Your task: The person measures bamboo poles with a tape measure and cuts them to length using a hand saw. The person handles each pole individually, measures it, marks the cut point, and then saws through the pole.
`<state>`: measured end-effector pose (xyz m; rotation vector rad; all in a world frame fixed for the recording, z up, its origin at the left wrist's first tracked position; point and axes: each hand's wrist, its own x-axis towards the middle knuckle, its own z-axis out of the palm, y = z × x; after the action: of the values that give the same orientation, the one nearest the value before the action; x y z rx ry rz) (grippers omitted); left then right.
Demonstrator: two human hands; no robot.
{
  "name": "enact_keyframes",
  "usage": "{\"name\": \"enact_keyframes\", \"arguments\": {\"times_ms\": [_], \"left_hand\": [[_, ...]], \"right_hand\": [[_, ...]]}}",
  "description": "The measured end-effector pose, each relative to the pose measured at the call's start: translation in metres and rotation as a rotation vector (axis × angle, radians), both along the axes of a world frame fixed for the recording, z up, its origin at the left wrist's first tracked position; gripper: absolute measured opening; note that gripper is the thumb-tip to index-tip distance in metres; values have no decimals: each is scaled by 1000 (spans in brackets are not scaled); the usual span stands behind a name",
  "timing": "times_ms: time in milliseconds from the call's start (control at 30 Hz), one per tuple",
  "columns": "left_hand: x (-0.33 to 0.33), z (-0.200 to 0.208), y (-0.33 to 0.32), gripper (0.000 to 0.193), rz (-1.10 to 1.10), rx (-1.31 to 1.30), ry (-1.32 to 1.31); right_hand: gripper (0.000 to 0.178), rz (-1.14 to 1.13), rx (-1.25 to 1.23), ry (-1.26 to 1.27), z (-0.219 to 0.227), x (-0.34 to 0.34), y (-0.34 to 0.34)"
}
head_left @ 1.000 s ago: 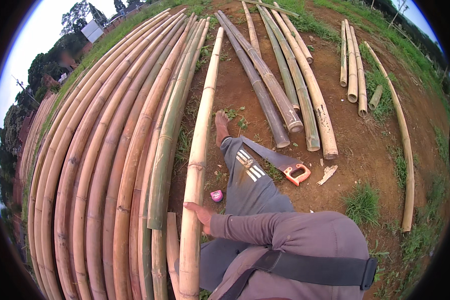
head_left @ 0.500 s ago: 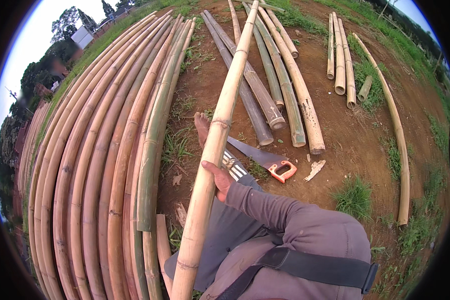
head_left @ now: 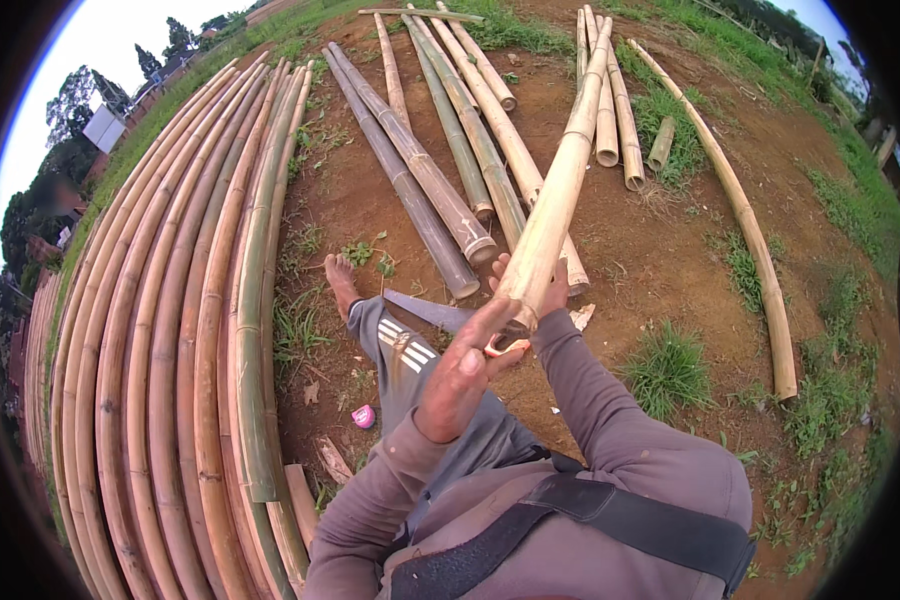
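Observation:
A pale bamboo pole (head_left: 560,190) slants away from me, its hollow near end raised in front of my body. My right hand (head_left: 555,292) cups this pole from beneath close to that end, with fingertips showing on its left side. My left hand (head_left: 455,385) is open, fingers stretched toward the cut end; whether they touch it I cannot tell. Below the hands lies a handsaw (head_left: 425,309), its blade beside my leg and its orange handle mostly hidden by the hands and pole.
Many long bamboo poles (head_left: 185,330) lie side by side on the left. Several more, dark poles (head_left: 410,180) among them, rest on brown soil ahead. A curved pole (head_left: 745,215) lies at right, near grass tufts (head_left: 667,368). A small pink object (head_left: 364,416) is beside my leg.
The held bamboo pole has swung right, and its near end has moved up and away from my lap. My left hand has come into view; my right hand has shifted right and forward.

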<state>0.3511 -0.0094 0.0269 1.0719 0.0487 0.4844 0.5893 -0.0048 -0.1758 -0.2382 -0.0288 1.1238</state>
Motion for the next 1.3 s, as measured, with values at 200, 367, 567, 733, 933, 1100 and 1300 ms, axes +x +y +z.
{"name": "enact_keyframes", "arguments": {"times_ms": [200,367,567,733,933,1100,1300], "left_hand": [[17,-39,-41,72,-288,1111,323],[-101,-95,2,56,242,1156,643],[-316,-138,43,78,1348,1255,1591],[-453,-140,59,94,1146,424,2046],[-490,-193,71,90,1226,417,1726],[-447,-158,45,75,1280,466,1676],[-430,-110,-67,82,1419,590,1545]], "right_hand": [[47,342,-949,-687,-91,-120,-156],[28,706,-1057,-805,-111,-110,-130],[39,439,-731,-1441,-97,-88,-10],[41,44,-406,-2005,11,-180,14],[44,250,-264,-2237,15,-244,-18],[45,350,-196,-2448,16,-263,-10],[56,724,-220,-1888,25,-322,68]]}}
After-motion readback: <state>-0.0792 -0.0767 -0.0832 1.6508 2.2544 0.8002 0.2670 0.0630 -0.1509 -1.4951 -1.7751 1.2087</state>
